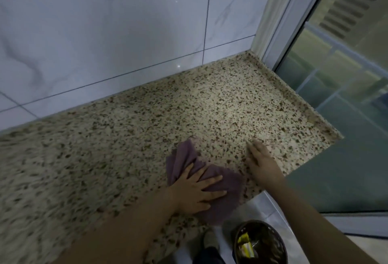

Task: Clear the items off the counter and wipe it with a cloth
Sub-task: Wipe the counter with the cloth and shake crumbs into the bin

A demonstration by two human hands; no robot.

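Two hands on the counter (130,120). My left hand (195,190) presses flat, fingers straight, on the purple cloth (226,181) near the front edge; my right hand (260,160) rests beside it, fingers straight, holding nothing. Best practice, I judge: even pressure, overlapping passes out to the corner. Dark basket (264,244) on the floor below holds yellow wrappers.
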